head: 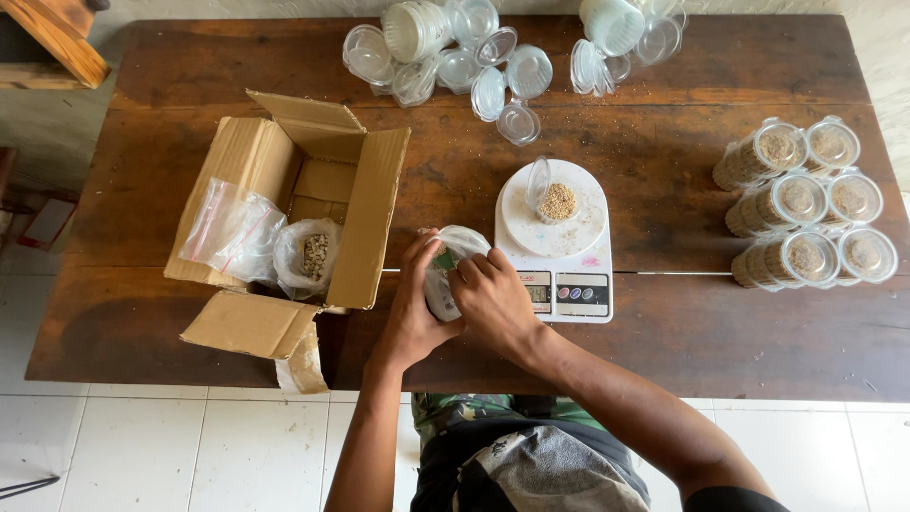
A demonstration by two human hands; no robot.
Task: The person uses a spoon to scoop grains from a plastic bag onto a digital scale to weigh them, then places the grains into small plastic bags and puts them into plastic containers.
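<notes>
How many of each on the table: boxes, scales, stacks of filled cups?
Cardboard box: 1
Digital scale: 1
Stacks of filled clear cups: 6
Open cup on the scale: 1
Plastic bag held by left hand and right hand: 1
Empty cups at the far edge: too jumbled to count.
Total: 10

Glossy clear plastic bag (453, 256), matt cardboard box (284, 209), worn wooden table (664, 171).

Home packing spot; wooden table (190, 66), scale (555, 251), filled cups (806, 204)
</notes>
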